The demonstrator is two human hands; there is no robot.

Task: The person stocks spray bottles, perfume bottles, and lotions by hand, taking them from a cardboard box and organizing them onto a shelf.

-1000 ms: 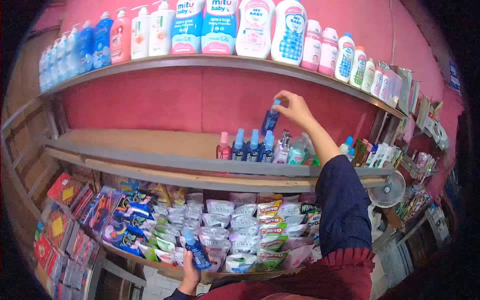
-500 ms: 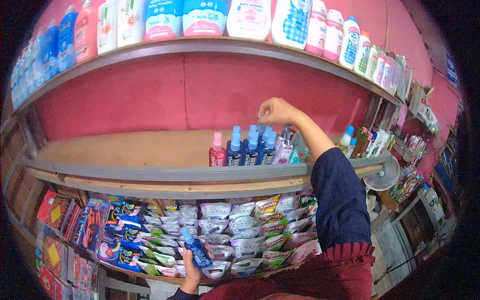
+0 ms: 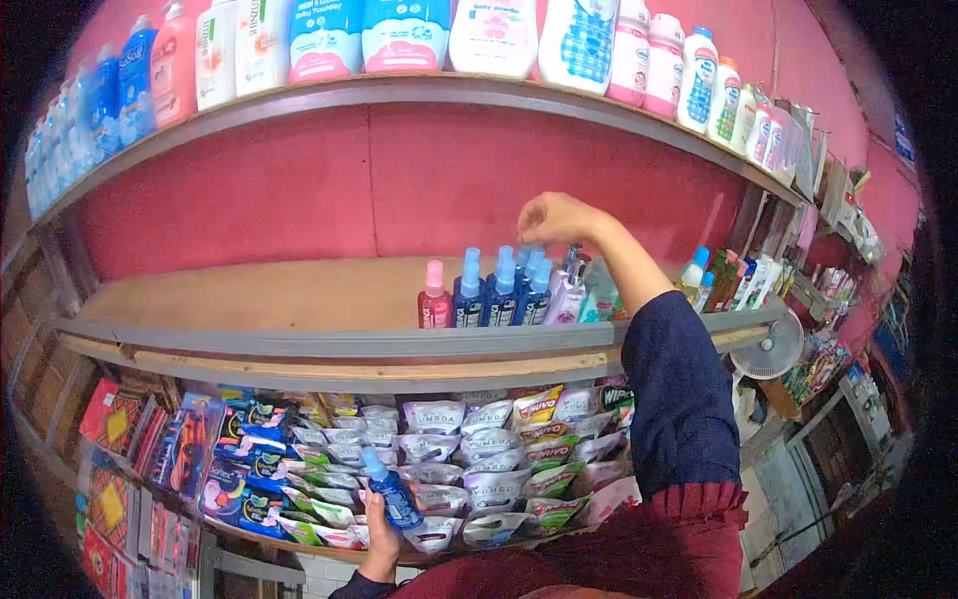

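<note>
The right hand (image 3: 552,217) is raised over the middle shelf (image 3: 299,339), the forearm slanting up from a dark blue sleeve (image 3: 679,399) at the right. Its fingers are curled down toward the caps of the blue bottles (image 3: 504,290); whether a cap is pinched or only touched cannot be told. These bottles stand in a tight cluster near the shelf's front edge, with 1 pink bottle (image 3: 434,297) just left of them and a clear pump bottle (image 3: 569,290) just right.

The left hand (image 3: 379,524) is held low and near, below the front edge of the bottom shelf. It is closed around a blue spray bottle (image 3: 391,491), which is tilted with its cap up and to the left, in front of the sachets (image 3: 469,449).

Left of the pink bottle, the middle shelf's wooden board runs bare to the far left end. A grey rail lines the shelf's front edge. Above the right hand, the top shelf (image 3: 419,92) overhangs, with red wall showing between hand and shelf. The sachets are packed edge to edge in the bottom row.
</note>
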